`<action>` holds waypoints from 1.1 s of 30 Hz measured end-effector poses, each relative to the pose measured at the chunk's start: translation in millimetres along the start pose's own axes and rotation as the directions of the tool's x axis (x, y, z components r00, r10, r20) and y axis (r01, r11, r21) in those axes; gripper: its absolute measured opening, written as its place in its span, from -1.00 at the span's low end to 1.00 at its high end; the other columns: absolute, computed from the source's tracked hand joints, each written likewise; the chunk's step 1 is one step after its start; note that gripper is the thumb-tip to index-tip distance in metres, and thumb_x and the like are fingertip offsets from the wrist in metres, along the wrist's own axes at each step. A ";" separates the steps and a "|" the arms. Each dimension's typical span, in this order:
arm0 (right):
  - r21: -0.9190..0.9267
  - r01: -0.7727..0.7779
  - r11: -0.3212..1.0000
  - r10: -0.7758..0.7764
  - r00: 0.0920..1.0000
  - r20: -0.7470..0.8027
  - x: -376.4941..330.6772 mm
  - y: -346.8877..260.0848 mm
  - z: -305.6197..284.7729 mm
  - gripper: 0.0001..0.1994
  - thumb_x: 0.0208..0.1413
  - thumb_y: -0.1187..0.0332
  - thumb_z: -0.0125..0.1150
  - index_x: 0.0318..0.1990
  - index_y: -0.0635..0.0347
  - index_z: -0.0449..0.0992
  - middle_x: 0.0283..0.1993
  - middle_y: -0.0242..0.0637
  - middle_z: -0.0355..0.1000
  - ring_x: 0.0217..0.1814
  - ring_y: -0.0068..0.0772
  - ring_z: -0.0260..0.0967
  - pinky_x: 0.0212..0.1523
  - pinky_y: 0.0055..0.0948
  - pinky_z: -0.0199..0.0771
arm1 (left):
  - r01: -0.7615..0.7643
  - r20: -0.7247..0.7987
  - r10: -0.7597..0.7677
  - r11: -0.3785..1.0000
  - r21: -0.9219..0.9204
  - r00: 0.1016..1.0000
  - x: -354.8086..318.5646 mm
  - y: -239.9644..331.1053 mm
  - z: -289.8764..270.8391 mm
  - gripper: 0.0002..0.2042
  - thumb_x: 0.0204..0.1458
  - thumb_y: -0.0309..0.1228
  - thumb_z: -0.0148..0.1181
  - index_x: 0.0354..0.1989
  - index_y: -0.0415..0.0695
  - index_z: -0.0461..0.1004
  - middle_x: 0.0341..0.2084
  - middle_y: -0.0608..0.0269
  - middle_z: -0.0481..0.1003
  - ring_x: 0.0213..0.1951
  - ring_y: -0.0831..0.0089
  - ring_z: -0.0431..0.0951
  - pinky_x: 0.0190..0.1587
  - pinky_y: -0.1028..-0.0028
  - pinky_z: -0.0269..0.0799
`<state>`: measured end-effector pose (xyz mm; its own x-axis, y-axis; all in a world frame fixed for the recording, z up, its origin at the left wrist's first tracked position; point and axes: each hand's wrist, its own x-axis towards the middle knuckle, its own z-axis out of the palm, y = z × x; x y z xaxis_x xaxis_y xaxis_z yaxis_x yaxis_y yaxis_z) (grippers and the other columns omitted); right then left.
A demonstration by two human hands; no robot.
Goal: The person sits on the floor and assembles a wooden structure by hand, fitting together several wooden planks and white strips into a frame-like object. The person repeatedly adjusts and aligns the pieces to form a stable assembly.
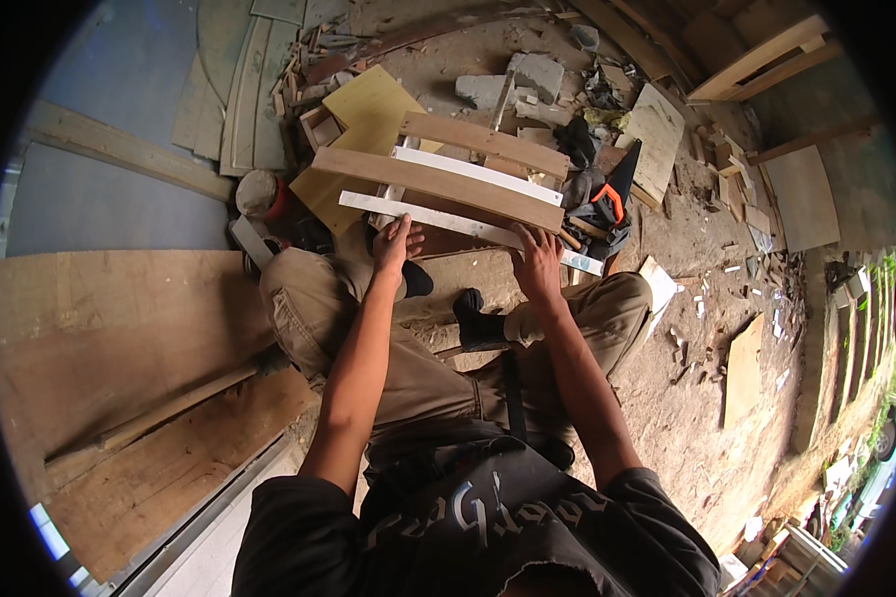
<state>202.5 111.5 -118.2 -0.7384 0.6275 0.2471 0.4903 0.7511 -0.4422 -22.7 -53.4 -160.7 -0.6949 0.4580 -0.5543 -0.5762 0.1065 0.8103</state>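
A white wooden slat point(458, 222) lies crosswise in front of me, along the near side of a slatted wooden piece. My left hand point(396, 244) pinches it left of its middle, thumb on top and fingers curled beneath. Farther right, my right hand point(540, 264) grips the same slat, its fingers over the top. Just beyond runs a brown wooden slat point(438, 187), then a second white slat point(488, 179) and another brown slat point(483, 143). Cross supports under them show only in part.
A hand saw with an orange and black handle point(609, 204) lies right of the slats. Yellowish board point(373, 97) is beneath their left end. Concrete blocks point(538, 77), wood offcuts point(732, 184) and scraps litter the dirt floor. A bucket point(259, 194) stands by my left knee.
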 end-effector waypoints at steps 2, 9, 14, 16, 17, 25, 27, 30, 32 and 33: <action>0.005 -0.004 1.000 0.004 1.000 -0.001 0.0 1.3 0.5 -0.42 -0.08 0.37 0.36 0.17 0.08 0.35 0.12 -0.02 0.30 0.23 0.06 0.20 0.24 0.02 0.07 | 0.003 0.006 -0.003 1.000 0.016 1.000 -0.7 0.1 0.0 -0.66 0.13 -0.10 0.24 -0.10 -0.10 0.48 -0.28 0.22 0.59 -0.33 0.48 0.61 -0.40 0.51 0.53; -0.016 0.024 1.000 -0.025 0.997 -0.073 0.7 -8.3 -2.0 -0.50 -0.06 0.36 0.36 0.09 0.14 0.36 0.13 -0.04 0.26 0.21 0.07 0.19 0.19 0.01 0.11 | 0.039 0.001 -0.039 0.997 0.065 0.999 -2.6 2.3 -2.2 -0.60 0.09 -0.03 0.26 -0.11 -0.10 0.49 -0.29 0.25 0.59 -0.33 0.50 0.61 -0.38 0.49 0.52; -0.057 0.039 0.998 -0.037 0.999 0.032 -0.8 -5.8 -1.5 -0.48 -0.05 0.35 0.35 0.11 0.13 0.35 0.16 0.07 0.23 0.23 0.11 0.18 0.22 0.05 0.08 | 0.058 0.024 -0.060 0.994 0.090 0.998 -1.3 2.7 -4.1 -0.54 0.08 0.01 0.25 -0.03 -0.10 0.45 -0.23 0.25 0.57 -0.25 0.47 0.58 -0.28 0.43 0.50; -0.039 0.034 0.999 -0.033 0.999 0.016 -1.8 -5.7 0.0 -0.49 -0.04 0.34 0.34 0.10 0.14 0.35 0.16 0.06 0.23 0.23 0.12 0.18 0.22 0.05 0.09 | 0.059 0.029 -0.061 0.995 0.087 0.998 -0.3 2.1 -2.7 -0.54 0.08 0.01 0.26 -0.04 -0.09 0.45 -0.24 0.25 0.57 -0.26 0.47 0.58 -0.28 0.43 0.50; -0.007 0.033 0.999 -0.033 0.999 -0.001 -0.7 -10.4 -2.0 -0.50 -0.03 0.34 0.34 0.10 0.15 0.35 0.15 0.06 0.24 0.23 0.12 0.18 0.21 0.04 0.10 | 0.052 0.017 -0.053 0.996 0.070 0.998 0.4 1.0 -3.9 -0.57 0.07 -0.01 0.27 -0.09 -0.10 0.46 -0.27 0.26 0.58 -0.30 0.49 0.59 -0.33 0.46 0.51; -0.089 0.074 0.993 -0.077 0.997 -0.032 -4.6 -8.0 1.9 -0.53 0.02 0.32 0.29 0.10 0.20 0.34 0.11 0.09 0.26 0.17 0.09 0.22 0.17 0.01 0.15 | 0.049 0.032 -0.052 0.996 0.078 0.998 5.1 -3.6 -5.0 -0.55 0.08 0.01 0.25 -0.05 -0.09 0.44 -0.25 0.25 0.57 -0.27 0.47 0.58 -0.30 0.44 0.50; 0.020 0.046 0.999 -0.044 0.997 -0.068 1.5 -17.1 -3.1 -0.56 0.03 0.33 0.30 0.07 0.17 0.35 0.11 0.05 0.26 0.17 0.10 0.22 0.17 -0.01 0.16 | 0.037 -0.004 -0.036 0.998 0.053 0.999 4.5 -4.7 -7.0 -0.63 0.08 -0.04 0.28 -0.17 -0.09 0.48 -0.32 0.25 0.59 -0.36 0.50 0.61 -0.40 0.48 0.52; -0.029 0.069 0.997 -0.070 0.997 -0.046 -1.3 -13.6 -2.4 -0.60 0.05 0.33 0.28 0.06 0.13 0.37 0.09 0.04 0.27 0.16 0.10 0.22 0.18 0.00 0.15 | 0.036 0.005 -0.037 0.998 0.046 0.999 4.1 -3.4 -4.4 -0.61 0.07 -0.03 0.28 -0.16 -0.10 0.48 -0.32 0.25 0.59 -0.36 0.49 0.61 -0.40 0.49 0.52; -0.017 0.054 0.998 -0.054 0.998 -0.017 -1.9 -12.5 -2.2 -0.61 0.06 0.33 0.26 0.05 0.12 0.38 0.08 0.05 0.28 0.16 0.11 0.22 0.18 0.03 0.14 | 0.043 -0.005 -0.042 0.997 0.057 0.999 3.5 -2.8 -3.3 -0.60 0.07 -0.02 0.27 -0.14 -0.12 0.48 -0.32 0.25 0.59 -0.36 0.49 0.61 -0.40 0.49 0.52; 0.046 0.019 0.999 -0.018 1.000 -0.007 0.2 -15.5 -3.7 -0.62 0.06 0.33 0.26 0.05 0.11 0.39 0.07 0.05 0.28 0.16 0.11 0.22 0.18 0.04 0.13 | 0.045 -0.012 -0.045 0.997 0.062 0.999 3.6 -2.4 -4.2 -0.59 0.07 -0.02 0.27 -0.13 -0.12 0.48 -0.32 0.25 0.59 -0.36 0.49 0.61 -0.40 0.50 0.52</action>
<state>196.5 100.7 -108.1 -0.7439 0.6151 0.2613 0.4544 0.7523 -0.4770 -25.6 -55.7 -165.5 -0.6734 0.4425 -0.5922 -0.5792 0.1819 0.7946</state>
